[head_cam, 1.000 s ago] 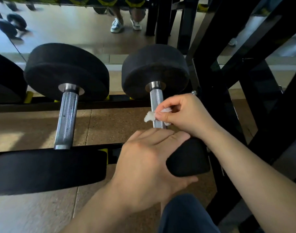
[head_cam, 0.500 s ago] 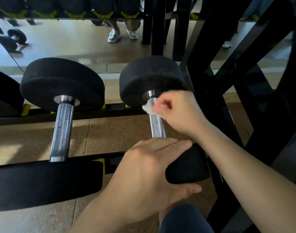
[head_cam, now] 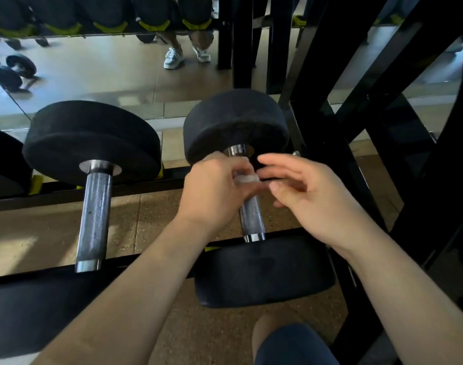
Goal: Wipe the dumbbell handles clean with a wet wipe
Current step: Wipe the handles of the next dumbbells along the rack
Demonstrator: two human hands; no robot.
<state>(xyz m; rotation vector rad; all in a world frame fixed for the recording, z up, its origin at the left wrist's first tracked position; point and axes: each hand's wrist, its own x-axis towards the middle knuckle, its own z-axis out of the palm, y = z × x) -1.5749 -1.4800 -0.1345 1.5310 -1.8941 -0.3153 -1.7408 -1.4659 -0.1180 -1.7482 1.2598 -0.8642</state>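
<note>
Two black dumbbells lie side by side on a low rack. My left hand (head_cam: 214,191) pinches a small crumpled white wet wipe (head_cam: 247,178) over the far end of the right dumbbell's knurled metal handle (head_cam: 252,217). Just right of the wipe hovers my right hand (head_cam: 312,198), fingers spread and relaxed, their tips close to the wipe and holding nothing. Further left, the other dumbbell's handle (head_cam: 94,214) lies bare and untouched.
Black rack beams (head_cam: 317,61) rise steeply on the right, close to my right arm. A mirror behind the rack reflects shoes (head_cam: 173,57) and more dumbbells. My knee (head_cam: 291,343) is at the bottom, and the speckled brown floor shows beneath.
My left hand left the near weight head and rose to the handle, where it now holds the wipe. My right hand let go of the wipe and opened.
</note>
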